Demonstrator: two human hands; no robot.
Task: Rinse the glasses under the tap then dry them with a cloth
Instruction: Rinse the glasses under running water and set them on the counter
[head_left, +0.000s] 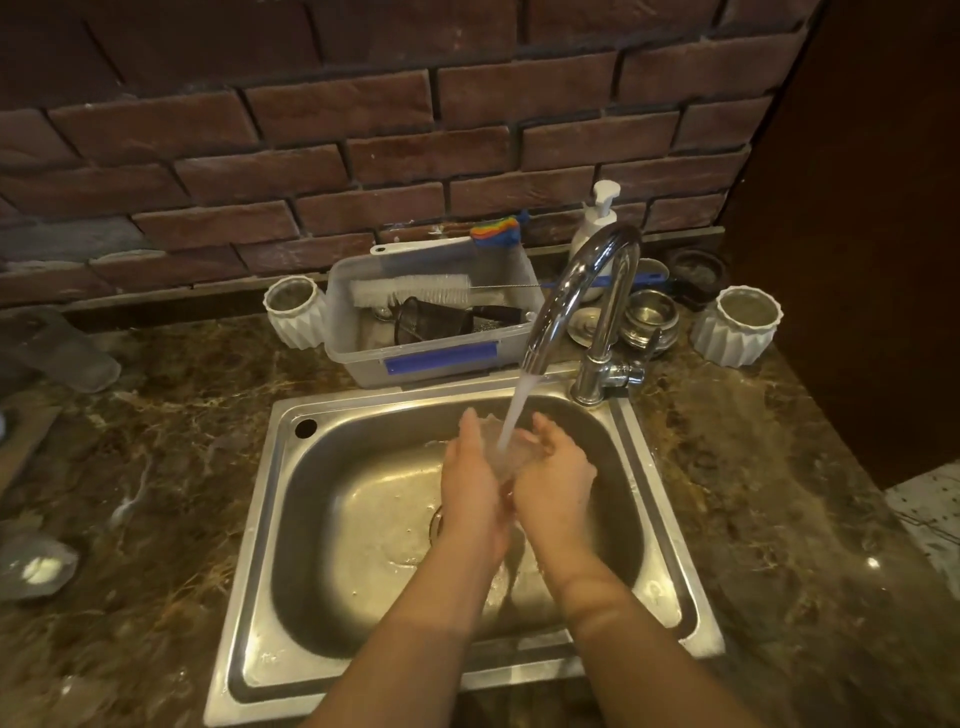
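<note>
Hands, left (475, 480) and right (556, 480), grip 1 clear glass (503, 451) under tap (587, 291) water, above the sink (291, 519), 12 o'clock end.

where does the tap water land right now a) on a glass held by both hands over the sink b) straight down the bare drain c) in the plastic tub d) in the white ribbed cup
a: the stream from the tap hits the clear glass that the left hand and right hand hold over the sink.
</note>
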